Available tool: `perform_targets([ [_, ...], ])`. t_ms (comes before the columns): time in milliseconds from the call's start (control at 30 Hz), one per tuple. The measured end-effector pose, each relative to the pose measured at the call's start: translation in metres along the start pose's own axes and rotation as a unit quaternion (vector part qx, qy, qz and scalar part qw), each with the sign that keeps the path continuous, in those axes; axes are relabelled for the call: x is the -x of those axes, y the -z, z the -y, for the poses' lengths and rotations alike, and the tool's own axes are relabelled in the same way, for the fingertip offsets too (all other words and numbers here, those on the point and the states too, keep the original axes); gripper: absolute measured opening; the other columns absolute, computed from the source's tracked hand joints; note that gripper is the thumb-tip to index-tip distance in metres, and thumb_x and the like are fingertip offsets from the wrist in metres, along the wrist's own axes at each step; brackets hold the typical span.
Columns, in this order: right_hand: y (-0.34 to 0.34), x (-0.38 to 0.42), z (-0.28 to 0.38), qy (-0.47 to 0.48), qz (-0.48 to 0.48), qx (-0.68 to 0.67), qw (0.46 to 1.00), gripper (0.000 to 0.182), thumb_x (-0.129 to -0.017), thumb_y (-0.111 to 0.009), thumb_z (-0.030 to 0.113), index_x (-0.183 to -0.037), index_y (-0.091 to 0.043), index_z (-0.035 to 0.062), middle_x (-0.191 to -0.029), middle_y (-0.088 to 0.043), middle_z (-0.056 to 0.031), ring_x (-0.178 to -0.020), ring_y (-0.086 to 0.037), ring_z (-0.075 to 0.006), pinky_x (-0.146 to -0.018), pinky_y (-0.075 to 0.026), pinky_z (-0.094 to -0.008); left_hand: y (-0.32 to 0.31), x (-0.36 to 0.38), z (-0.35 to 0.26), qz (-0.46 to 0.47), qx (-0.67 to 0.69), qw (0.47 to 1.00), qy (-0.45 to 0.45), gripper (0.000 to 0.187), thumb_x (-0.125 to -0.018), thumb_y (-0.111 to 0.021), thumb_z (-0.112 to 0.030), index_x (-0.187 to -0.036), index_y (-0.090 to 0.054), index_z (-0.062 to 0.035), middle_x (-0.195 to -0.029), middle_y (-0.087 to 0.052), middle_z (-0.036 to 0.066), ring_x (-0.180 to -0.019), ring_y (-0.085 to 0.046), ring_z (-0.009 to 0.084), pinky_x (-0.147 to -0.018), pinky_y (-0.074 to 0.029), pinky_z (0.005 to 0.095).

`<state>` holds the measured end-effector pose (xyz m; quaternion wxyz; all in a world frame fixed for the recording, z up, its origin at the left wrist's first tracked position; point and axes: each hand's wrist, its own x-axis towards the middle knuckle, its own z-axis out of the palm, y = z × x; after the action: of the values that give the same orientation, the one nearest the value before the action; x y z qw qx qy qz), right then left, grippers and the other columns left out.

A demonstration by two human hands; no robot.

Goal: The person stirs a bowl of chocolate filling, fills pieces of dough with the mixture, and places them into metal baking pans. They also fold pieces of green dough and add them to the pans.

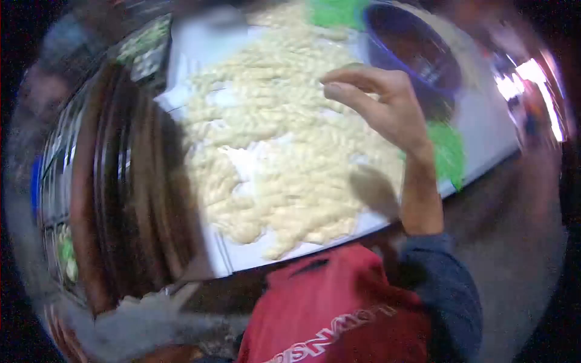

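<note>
My right hand [381, 103] is raised over a white table, its thumb and fingertips brought close together in a pinch. Nothing shows between them. Below it, many pale yellow, elongated pieces [284, 175] lie spread across the white tabletop [254, 257]; motion blur hides what kind they are. A dark bowl with a purple rim [417, 48] stands just beyond my right hand. At the lower left edge, blurred finger-like shapes [63, 339] appear to be my left hand, low beside a rack; its grip is too smeared to read.
Brown, upright slatted boards or tray edges [130, 187] stand along the table's left side. Bright green material [445, 154] lies by the bowl, and another green patch [336, 12] is at the far edge. Crates with greenish contents [145, 51] sit at the upper left.
</note>
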<state>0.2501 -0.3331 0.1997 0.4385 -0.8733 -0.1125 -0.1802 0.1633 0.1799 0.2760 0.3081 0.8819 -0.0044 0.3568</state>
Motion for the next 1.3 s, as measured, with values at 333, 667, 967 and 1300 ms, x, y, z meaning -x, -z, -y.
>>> perform_targets([
  [333,0.124,0.295,-0.111,-0.51,-0.223,0.129,0.821,0.031,-0.086,-0.066,0.026,-0.105,-0.068,0.0016,-0.092,-0.071,-0.0144,-0.085,-0.066,-0.018,-0.078,-0.051,-0.0311,-0.222,0.126,-0.14,0.52,0.308,0.792,0.087,0.041,-0.084,-0.065,-0.006,-0.122,-0.056,0.0047,-0.1,-0.068,0.013,-0.088,-0.064,0.0211,-0.079,-0.049,0.0305],
  [667,0.047,0.293,-0.149,-0.318,-0.146,0.256,0.901,0.041,-0.077,-0.069,0.015,-0.116,-0.059,0.0051,-0.097,-0.064,-0.0143,-0.086,-0.063,-0.0282,-0.078,-0.051,-0.0389,-0.44,0.253,-0.306,0.58,0.358,0.665,-0.304,0.054,-0.072,-0.068,0.001,-0.124,-0.057,-0.0075,-0.113,-0.064,0.014,-0.1,-0.062,0.0314,-0.087,-0.049,0.0384],
  [967,0.107,0.328,-0.156,-0.432,-0.341,-0.431,0.715,0.027,-0.081,-0.057,0.013,-0.101,-0.065,-0.0023,-0.086,-0.064,-0.0088,-0.07,-0.059,-0.0158,-0.06,-0.046,-0.0285,-0.47,0.286,-0.32,0.564,0.24,0.667,-0.423,0.05,-0.059,-0.073,-0.01,-0.107,-0.069,-0.0203,-0.109,-0.064,-0.001,-0.103,-0.059,0.0202,-0.083,-0.042,0.0366],
  [1300,0.126,0.256,-0.16,-0.344,-0.266,-0.469,0.769,0.034,-0.09,-0.056,0.006,-0.123,-0.053,-0.0007,-0.107,-0.062,-0.0074,-0.095,-0.06,-0.0143,-0.084,-0.047,-0.0292,-0.453,0.253,-0.35,0.669,0.442,0.596,-0.048,0.059,-0.071,-0.083,-0.022,-0.12,-0.059,-0.0006,-0.103,-0.065,0.01,-0.087,-0.065,0.0178,-0.074,-0.049,0.032],
])
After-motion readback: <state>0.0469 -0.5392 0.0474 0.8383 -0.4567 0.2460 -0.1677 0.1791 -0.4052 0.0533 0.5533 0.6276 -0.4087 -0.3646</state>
